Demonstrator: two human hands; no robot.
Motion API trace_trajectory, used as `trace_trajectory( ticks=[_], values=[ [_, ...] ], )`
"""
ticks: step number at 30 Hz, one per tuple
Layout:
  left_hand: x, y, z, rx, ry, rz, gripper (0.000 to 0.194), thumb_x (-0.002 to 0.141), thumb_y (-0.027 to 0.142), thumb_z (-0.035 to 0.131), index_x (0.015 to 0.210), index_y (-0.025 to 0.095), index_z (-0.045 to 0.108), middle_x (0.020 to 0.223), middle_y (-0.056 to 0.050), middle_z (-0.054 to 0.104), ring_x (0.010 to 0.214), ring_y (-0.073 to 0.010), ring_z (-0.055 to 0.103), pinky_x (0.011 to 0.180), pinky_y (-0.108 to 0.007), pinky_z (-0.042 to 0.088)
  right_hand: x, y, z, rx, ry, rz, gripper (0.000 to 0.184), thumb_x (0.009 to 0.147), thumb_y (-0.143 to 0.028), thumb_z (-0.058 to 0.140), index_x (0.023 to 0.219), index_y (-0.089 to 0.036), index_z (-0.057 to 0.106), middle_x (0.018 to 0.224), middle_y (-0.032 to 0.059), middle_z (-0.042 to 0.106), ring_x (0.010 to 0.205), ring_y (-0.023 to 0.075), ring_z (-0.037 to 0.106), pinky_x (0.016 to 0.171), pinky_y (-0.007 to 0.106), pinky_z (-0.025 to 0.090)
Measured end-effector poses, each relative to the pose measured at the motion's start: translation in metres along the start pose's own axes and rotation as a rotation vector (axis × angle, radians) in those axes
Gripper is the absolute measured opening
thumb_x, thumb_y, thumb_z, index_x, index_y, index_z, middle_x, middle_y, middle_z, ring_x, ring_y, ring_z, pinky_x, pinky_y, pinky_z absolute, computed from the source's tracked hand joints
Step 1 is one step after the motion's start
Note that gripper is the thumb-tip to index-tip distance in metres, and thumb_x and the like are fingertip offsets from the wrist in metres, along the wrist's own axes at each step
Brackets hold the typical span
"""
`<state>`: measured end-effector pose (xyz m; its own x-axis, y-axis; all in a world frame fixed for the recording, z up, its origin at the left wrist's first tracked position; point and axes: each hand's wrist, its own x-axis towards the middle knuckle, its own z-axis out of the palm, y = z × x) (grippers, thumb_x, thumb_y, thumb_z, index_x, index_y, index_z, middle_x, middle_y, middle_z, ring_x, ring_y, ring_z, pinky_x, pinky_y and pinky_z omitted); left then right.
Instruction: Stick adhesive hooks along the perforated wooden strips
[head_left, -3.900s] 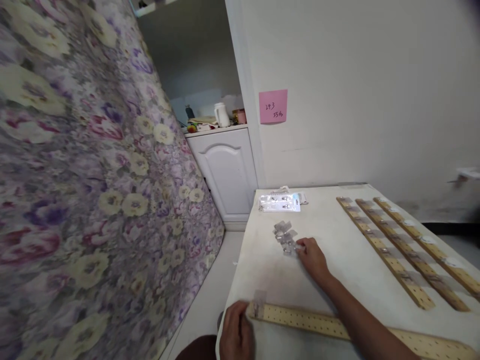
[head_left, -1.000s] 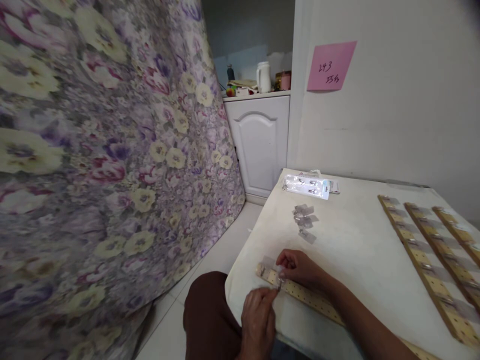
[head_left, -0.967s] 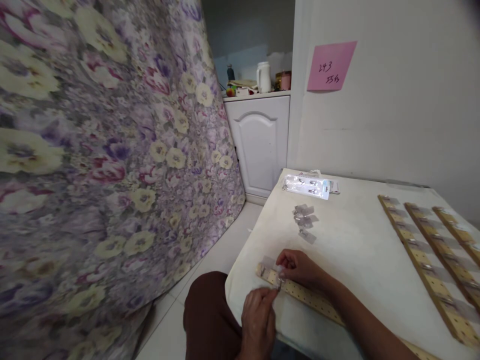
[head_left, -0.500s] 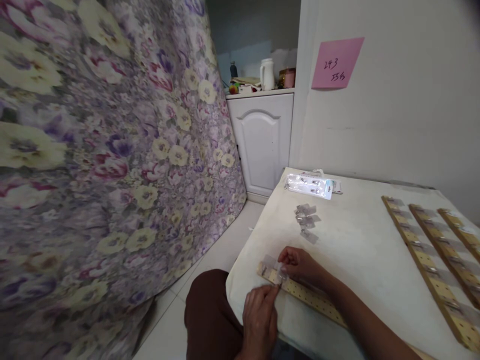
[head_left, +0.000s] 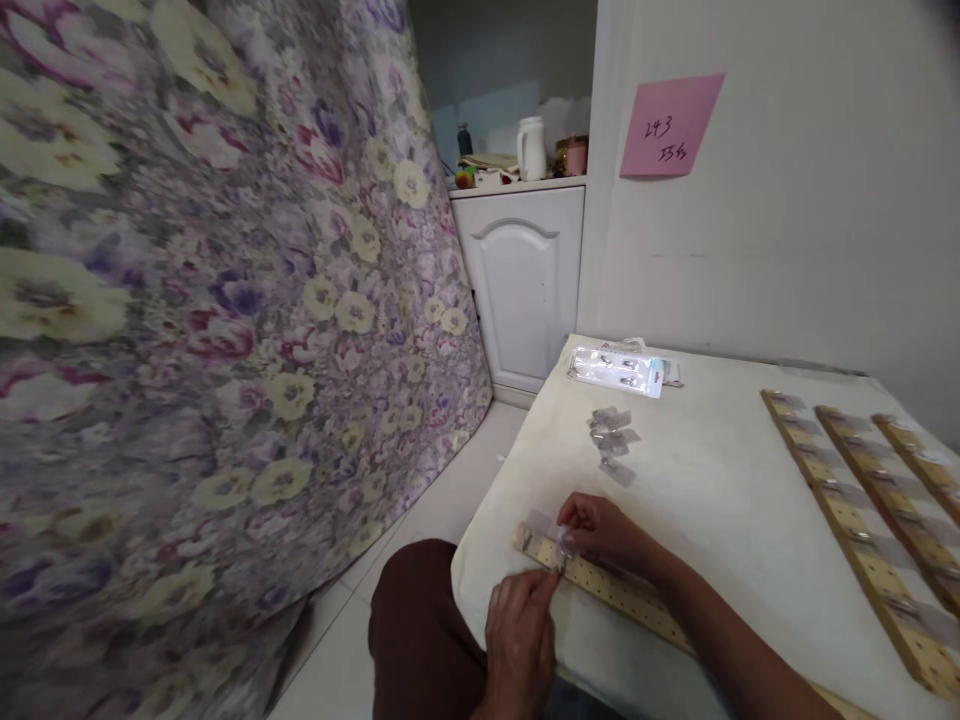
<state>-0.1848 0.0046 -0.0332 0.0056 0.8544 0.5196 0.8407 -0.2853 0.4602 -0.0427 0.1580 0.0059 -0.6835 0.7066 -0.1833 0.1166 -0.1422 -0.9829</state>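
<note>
A pale wooden strip with rows of small holes [head_left: 622, 598] lies along the near edge of the cloth-covered table. My right hand [head_left: 600, 532] bends over its left part, thumb and fingers pinched on the clear tab of a small metal clip [head_left: 561, 562]. From the near side, my left hand [head_left: 519, 630] is closed, with its fingertips pressed at that clip's metal end on the strip's edge. Its thumb is mostly hidden. Another clear-tabbed clip [head_left: 527, 538] sits at the strip's left end. Beyond the hands lies a small pile of such clips [head_left: 611, 440].
Clear retail packages [head_left: 619, 372] lie at the table's far left corner. Several wooden strips fitted with clips [head_left: 851, 518] stand in rows at the right. A floral curtain [head_left: 247, 300] hangs on the left. My knee [head_left: 424, 630] is beside the table edge.
The clear tab under my right fingertips has shifted slightly. Both hands hold nearly the same place, and the view has moved a little.
</note>
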Motion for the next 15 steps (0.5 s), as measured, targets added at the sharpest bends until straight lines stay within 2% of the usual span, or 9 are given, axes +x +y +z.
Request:
trace_trajectory(
  ticks=[10, 15],
  values=[
    [0.0, -0.001, 0.001, 0.005, 0.006, 0.01, 0.051, 0.078, -0.001, 0.039, 0.122, 0.021, 0.053, 0.103, -0.009, 0.062, 0.094, -0.0215, 0.056, 0.077, -0.037, 0.048, 0.007, 0.018, -0.004, -0.153, 0.031, -0.041, 0.016, 0.063, -0.013, 0.063, 0.077, -0.019, 0.059, 0.06, -0.0051, 0.052, 0.056, 0.0097, 0.045, 0.05, 0.021, 0.033],
    [0.001, 0.001, 0.0, 0.021, 0.009, 0.021, 0.051, 0.076, -0.001, 0.04, 0.121, 0.02, 0.054, 0.102, -0.008, 0.062, 0.092, -0.0216, 0.056, 0.076, -0.037, 0.047, 0.006, 0.016, -0.006, -0.206, 0.018, -0.066, 0.015, 0.064, -0.013, 0.063, 0.078, -0.019, 0.059, 0.062, -0.0049, 0.051, 0.058, 0.01, 0.046, 0.053, 0.022, 0.035]
  ],
)
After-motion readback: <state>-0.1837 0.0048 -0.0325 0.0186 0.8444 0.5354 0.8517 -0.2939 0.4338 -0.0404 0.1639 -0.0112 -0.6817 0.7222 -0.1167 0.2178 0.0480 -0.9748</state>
